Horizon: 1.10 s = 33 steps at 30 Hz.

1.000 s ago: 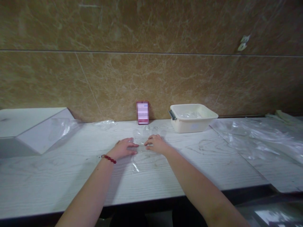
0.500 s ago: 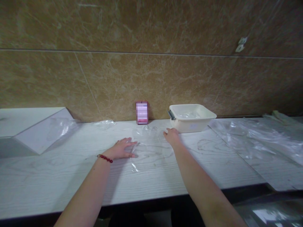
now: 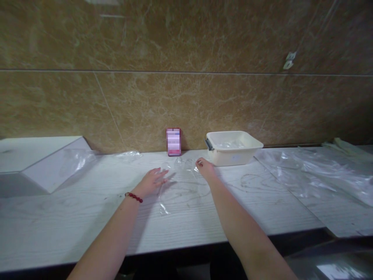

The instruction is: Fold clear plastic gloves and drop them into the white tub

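A clear plastic bag point(image 3: 182, 186) lies on the white wood-grain table between my hands, its far edge wrinkled and catching light. My left hand point(image 3: 152, 181), with a red bead bracelet point(image 3: 134, 197) at the wrist, is spread beside the bag's left edge. Whether its fingertips touch the plastic is hard to see. At the far right corner of the bag, my right hand point(image 3: 205, 168) has its fingers curled in a pinch on the plastic, just in front of a cream plastic bin point(image 3: 233, 157).
A phone point(image 3: 174, 142) with a blurred screen leans on the brown marble-look wall. Clear plastic is inside the bin. More clear plastic sheeting point(image 3: 311, 171) covers the table at right. A white angled box point(image 3: 55, 167) with plastic against it stands at left.
My right hand has shifted left and its fingers have closed on the bag's corner, which is pulled slightly inward. The left hand's fingers have lifted a little. The view has tilted slightly.
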Tool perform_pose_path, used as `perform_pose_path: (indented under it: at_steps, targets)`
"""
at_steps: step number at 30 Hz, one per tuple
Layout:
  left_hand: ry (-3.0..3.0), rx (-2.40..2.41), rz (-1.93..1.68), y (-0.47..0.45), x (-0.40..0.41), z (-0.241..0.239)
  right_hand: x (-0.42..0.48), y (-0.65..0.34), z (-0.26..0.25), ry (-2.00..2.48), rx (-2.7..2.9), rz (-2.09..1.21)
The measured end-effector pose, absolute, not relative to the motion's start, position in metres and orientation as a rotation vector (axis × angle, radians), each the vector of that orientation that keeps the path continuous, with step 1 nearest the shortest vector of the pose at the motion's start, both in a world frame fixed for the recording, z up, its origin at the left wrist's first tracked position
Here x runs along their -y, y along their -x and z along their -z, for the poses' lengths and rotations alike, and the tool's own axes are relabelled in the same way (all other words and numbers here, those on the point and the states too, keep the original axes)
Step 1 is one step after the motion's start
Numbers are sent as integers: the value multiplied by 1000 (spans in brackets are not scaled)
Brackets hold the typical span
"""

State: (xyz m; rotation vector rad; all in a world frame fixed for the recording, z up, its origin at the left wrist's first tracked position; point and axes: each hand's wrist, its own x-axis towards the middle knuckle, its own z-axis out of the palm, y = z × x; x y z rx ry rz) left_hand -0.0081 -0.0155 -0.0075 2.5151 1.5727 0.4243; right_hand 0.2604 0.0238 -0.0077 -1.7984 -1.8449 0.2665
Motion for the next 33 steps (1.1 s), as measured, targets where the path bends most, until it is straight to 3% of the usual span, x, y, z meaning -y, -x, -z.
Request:
perform_pose_path:
  at_steps: [5,11,15,21,26,33]
  targets:
    - [-2544,-1516,-771,-21,15,-5,-21,-256,10,1719,1831,-448]
    - [-2793,-1317,-307,-93,16,-19,-18,-258,8,1768,1840,-405]
    - [-2785,-1392,-197,-115,13,-10,-15,-259,1,1720,1834,-412]
    - [-2637,-1401,-463,-108,2,7,-7,-251,-9,1500,1902,-566]
    - [-2013,-1598,-892,-99,-8,7,-2,-243,-6,1395,1962,-563]
    - [-1808,-1495,-843,-99,-12,12,2,-236,0,1356,2081,-591]
